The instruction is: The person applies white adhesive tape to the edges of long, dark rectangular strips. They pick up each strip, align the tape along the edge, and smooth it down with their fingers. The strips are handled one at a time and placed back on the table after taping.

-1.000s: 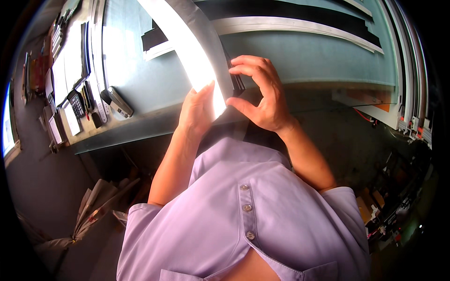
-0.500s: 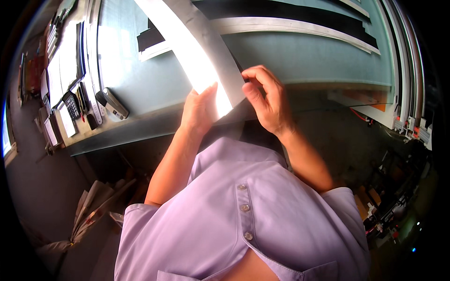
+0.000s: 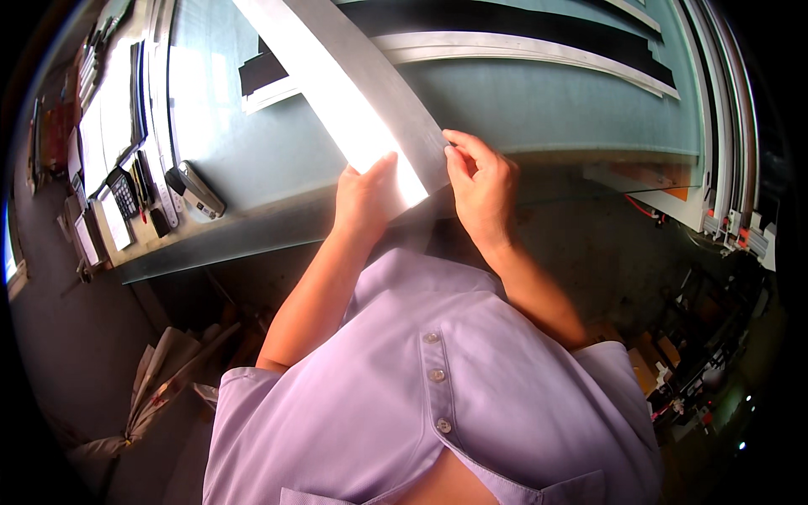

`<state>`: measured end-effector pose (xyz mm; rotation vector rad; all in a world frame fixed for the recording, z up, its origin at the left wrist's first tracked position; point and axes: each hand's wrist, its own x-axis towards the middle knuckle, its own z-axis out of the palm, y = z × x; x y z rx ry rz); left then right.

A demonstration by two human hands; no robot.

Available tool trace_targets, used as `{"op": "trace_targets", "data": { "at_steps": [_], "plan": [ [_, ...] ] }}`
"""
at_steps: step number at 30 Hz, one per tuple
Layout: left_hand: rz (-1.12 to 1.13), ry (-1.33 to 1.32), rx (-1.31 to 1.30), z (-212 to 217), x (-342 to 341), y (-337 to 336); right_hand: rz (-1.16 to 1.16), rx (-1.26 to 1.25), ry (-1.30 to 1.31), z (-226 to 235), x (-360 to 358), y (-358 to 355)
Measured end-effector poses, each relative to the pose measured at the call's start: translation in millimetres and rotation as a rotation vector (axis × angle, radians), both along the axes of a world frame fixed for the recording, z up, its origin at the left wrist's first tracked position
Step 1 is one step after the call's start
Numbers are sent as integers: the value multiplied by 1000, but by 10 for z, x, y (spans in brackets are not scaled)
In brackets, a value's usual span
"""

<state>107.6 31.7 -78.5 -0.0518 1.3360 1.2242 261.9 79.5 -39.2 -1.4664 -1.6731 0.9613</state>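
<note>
A long, flat, glossy white strip [image 3: 362,93] slants from the top of the view down to its near end, which sticks out past the table's front edge. My left hand [image 3: 364,198] grips its left side close to that end, thumb on top and the other fingers hidden beneath. At the strip's right edge, my right hand [image 3: 484,181] is closed in a pinch, thumb and forefinger meeting on the edge. Under and beyond the strip lies a glass-topped table [image 3: 505,114], with black strips [image 3: 505,25] and white strips [image 3: 522,48] across it.
Left on the table are a silver-and-black handheld device [image 3: 200,192], a calculator [image 3: 124,195], a metal ruler [image 3: 165,172] and papers. Metal rails [image 3: 730,101] run along the right side. Bundled cloth or paper [image 3: 164,379] stands low at left.
My right thumb and forefinger, apart beside the strip before, have come together at its right edge. The near end of the strip has shifted slightly right, with my left hand still gripping it.
</note>
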Motion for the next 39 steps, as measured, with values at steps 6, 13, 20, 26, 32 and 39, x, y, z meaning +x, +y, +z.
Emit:
{"op": "trace_targets", "data": {
  "at_steps": [6,13,20,26,32,39],
  "plan": [
    [32,-4,-23,81,45,22,50,206,-181,-188,33,-30],
    [33,-47,-36,26,34,16,23,240,-115,-313,32,-29],
    [6,-87,21,32,-9,-3,104,155,99,-126,5,-22],
    [-69,-296,219,50,-132,-33,386,72,392,135,22,20],
    [-44,-306,172,171,-148,-21,438,146,362,175,-3,110],
    [-50,-305,176,206,-143,-2,438,187,335,238,-23,167]
  ]
}}
